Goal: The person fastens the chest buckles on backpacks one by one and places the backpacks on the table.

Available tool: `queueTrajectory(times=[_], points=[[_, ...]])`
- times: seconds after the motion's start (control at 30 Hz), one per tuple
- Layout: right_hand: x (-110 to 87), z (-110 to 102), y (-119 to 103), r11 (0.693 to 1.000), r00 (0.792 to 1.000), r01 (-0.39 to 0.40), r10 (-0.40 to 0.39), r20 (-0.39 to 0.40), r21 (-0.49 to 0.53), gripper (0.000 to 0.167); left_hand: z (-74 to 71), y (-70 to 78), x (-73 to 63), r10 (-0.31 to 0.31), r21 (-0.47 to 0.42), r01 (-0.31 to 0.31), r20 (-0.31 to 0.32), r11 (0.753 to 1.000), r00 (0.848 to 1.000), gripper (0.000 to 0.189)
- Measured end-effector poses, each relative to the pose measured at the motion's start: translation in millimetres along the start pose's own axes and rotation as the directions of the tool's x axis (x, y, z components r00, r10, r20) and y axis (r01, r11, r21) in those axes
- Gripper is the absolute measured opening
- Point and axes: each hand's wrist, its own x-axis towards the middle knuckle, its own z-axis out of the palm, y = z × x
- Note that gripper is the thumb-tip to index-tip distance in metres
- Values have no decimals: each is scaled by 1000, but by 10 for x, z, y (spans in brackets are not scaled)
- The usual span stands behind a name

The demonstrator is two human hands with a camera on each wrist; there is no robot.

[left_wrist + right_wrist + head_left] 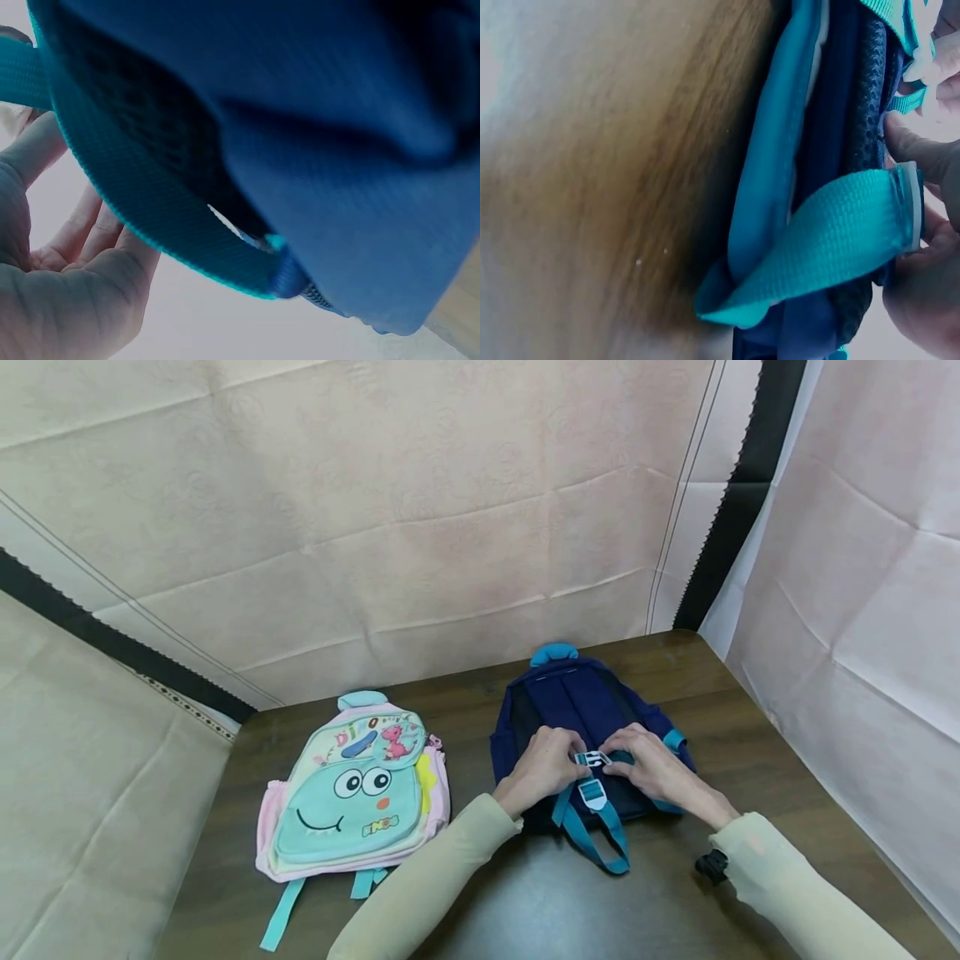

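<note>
A navy backpack (558,693) with teal straps lies on the table, its strap side up. Over its lower middle, both hands meet at a white plastic buckle (592,759). My left hand (546,762) pinches the buckle's left side between thumb and fingers. From the other side, my right hand (648,764) grips its right end, thumb below and fingertips above. Just beneath, a white strap adjuster (592,793) sits on a looped teal strap (581,835). In the right wrist view a teal webbing strap (832,240) crosses in front of the right hand (930,277).
Left of the navy bag lies a pink and mint backpack (352,810) with a cartoon face, its teal straps hanging toward the front. The brown wooden table (480,902) ends at pale fabric walls (420,527). A small black object (712,866) is by the right sleeve.
</note>
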Motion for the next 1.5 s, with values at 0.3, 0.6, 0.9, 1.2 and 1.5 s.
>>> queueTrajectory(times=[0.3, 0.6, 0.9, 1.2, 1.5], points=[[-36, -27, 28, 998, 998, 61, -60, -37, 27, 22, -40, 12, -36, -2, 10, 3, -28, 1000, 1000, 20], [-34, -64, 36, 997, 996, 71, -71, -50, 7, 27, -74, 4, -53, 1, -39, -4, -69, 999, 998, 19], [-11, -142, 32, 996, 999, 40, -39, -8, 74, 18, -88, -15, -55, 29, -55, -34, -89, 998, 996, 19], [-24, -211, 35, 995, 999, 19, -21, 25, 93, 26, -91, -20, -64, 26, -41, -31, -104, 999, 994, 22], [-2, -255, 58, 993, 999, 35, -31, -38, 113, 23, -78, -21, -53, 34, -47, -40, -120, 998, 992, 20]])
